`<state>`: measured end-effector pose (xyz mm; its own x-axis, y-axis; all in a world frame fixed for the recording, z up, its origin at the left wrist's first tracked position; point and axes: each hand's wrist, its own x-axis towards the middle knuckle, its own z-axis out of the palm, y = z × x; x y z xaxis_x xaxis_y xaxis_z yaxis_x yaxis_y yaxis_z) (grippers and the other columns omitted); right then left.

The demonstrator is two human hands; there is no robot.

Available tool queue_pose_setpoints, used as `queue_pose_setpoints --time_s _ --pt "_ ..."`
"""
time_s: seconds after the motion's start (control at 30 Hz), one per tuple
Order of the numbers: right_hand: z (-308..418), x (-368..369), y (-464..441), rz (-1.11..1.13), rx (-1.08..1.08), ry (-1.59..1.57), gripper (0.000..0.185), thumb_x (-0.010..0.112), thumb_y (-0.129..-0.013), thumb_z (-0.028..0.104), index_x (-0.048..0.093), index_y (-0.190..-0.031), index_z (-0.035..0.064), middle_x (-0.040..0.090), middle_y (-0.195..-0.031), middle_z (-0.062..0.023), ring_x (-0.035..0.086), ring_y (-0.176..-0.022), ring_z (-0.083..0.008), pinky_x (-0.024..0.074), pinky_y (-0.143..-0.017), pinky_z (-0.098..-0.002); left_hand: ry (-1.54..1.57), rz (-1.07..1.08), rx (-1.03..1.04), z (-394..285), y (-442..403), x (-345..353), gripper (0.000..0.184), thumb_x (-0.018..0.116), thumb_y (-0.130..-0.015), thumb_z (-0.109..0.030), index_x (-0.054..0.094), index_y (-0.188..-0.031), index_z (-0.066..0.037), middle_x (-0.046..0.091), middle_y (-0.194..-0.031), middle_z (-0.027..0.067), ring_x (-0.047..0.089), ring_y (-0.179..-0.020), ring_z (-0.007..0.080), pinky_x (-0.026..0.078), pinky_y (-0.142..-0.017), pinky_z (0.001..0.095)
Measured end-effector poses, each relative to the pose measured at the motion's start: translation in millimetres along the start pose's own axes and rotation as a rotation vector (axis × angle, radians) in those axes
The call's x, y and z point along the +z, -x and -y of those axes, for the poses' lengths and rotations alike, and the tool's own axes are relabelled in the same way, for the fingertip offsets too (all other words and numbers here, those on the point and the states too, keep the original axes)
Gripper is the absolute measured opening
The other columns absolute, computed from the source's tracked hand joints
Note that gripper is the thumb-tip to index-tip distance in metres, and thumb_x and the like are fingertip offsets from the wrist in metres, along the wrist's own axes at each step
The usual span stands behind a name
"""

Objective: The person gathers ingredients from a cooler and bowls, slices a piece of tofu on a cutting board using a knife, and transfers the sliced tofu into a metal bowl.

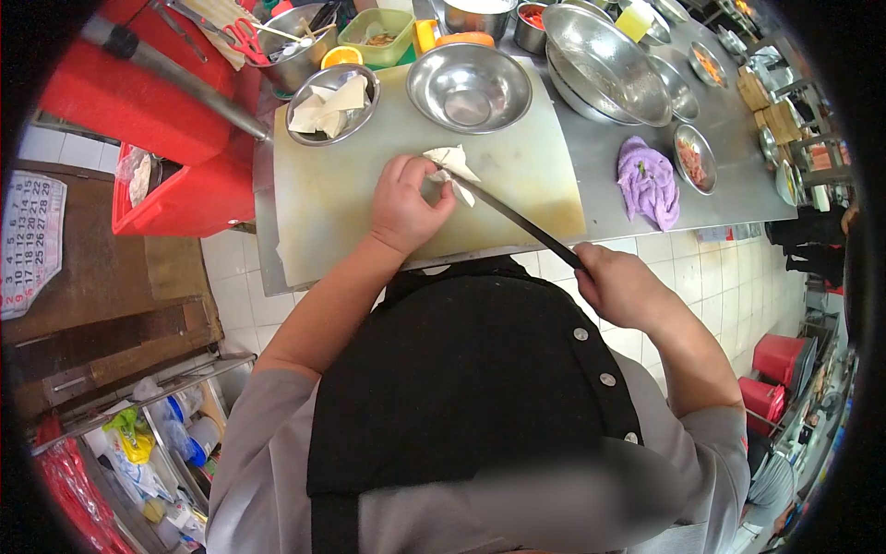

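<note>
My right hand (626, 284) is closed round the handle of a long dark knife (521, 220). Its blade slants up and left, the tip end at a pale white food piece (454, 162) on the cutting board (346, 208). With curled fingers, my left hand (408, 198) grips that piece from the left; part of it is hidden beneath the fingers. More flat white pieces (330, 108) of the same look lie in a steel bowl (306, 138) at the board's upper left. Another steel bowl (469, 90) with nothing in it stands at the board's far edge.
Right of the board lies a purple cloth (648, 183), beside a steel bowl of pinkish food (694, 159). Large stacked steel bowls (609, 69) stand behind. A green container (378, 37), an orange half (341, 57) and red-handled scissors (245, 42) are at the back left.
</note>
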<state>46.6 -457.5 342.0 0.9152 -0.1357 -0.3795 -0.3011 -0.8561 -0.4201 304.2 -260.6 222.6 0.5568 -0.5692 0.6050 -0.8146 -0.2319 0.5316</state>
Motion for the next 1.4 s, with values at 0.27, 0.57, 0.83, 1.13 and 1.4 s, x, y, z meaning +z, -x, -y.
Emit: queue_pose_setpoints --time_s 0.27,0.57,0.83,1.13,1.4 --pt "-1.0 6.8 -8.2 0.059 0.024 -0.043 0.018 0.058 -0.094 0.016 0.052 -0.105 0.0027 0.066 -0.091 -0.0254 0.064 -0.089 -0.0475 0.0505 -0.077 -0.0549 0.003 0.006 -0.011 0.3 1.1 -1.1 0.028 0.078 -0.069 -0.013 0.06 -0.089 -0.005 0.061 -0.09 0.0122 0.06 -0.088 0.0339 0.051 -0.078 0.0435" --pt "-13.7 22.8 -31.9 0.103 0.025 -0.069 0.018 0.056 -0.096 0.016 0.053 -0.108 0.0035 0.066 -0.091 -0.0243 0.064 -0.088 -0.0458 0.0504 -0.077 -0.0529 0.024 0.01 0.004 1.7 -0.6 -1.8 0.029 0.078 -0.069 -0.013 0.061 -0.091 -0.007 0.06 -0.093 0.0109 0.059 -0.089 0.0327 0.051 -0.08 0.0433" --pt "-17.4 18.1 -28.0 -0.035 -0.016 -0.013 0.017 0.057 -0.093 0.016 0.059 -0.104 0.0029 0.067 -0.092 -0.024 0.064 -0.091 -0.0449 0.0508 -0.08 -0.0523 -0.053 0.105 0.116 3.1 -10.8 -6.7 0.03 0.076 -0.07 -0.011 0.066 -0.098 -0.01 0.059 -0.104 0.0097 0.058 -0.098 0.0313 0.048 -0.086 0.0429" --pt "-20.7 5.5 -31.5 -0.039 -0.035 0.04 0.018 0.059 -0.092 0.017 0.061 -0.105 0.0044 0.068 -0.093 -0.0218 0.064 -0.09 -0.044 0.0512 -0.08 -0.0519 -0.074 0.145 0.184 2.3 -17.1 -8.2 0.026 0.076 -0.072 -0.012 0.066 -0.096 -0.012 0.059 -0.116 0.0111 0.056 -0.111 0.0338 0.043 -0.096 0.0452" --pt "-27.4 8.3 -35.0 -0.08 -0.061 0.044 0.02 0.06 -0.092 0.018 0.061 -0.106 0.0039 0.068 -0.093 -0.0219 0.065 -0.089 -0.0436 0.0513 -0.079 -0.0508 -0.094 0.204 0.242 1.4 -25.5 -11.8 0.03 0.078 -0.069 -0.016 0.068 -0.097 -0.014 0.058 -0.113 0.009 0.055 -0.109 0.0328 0.043 -0.094 0.0463"
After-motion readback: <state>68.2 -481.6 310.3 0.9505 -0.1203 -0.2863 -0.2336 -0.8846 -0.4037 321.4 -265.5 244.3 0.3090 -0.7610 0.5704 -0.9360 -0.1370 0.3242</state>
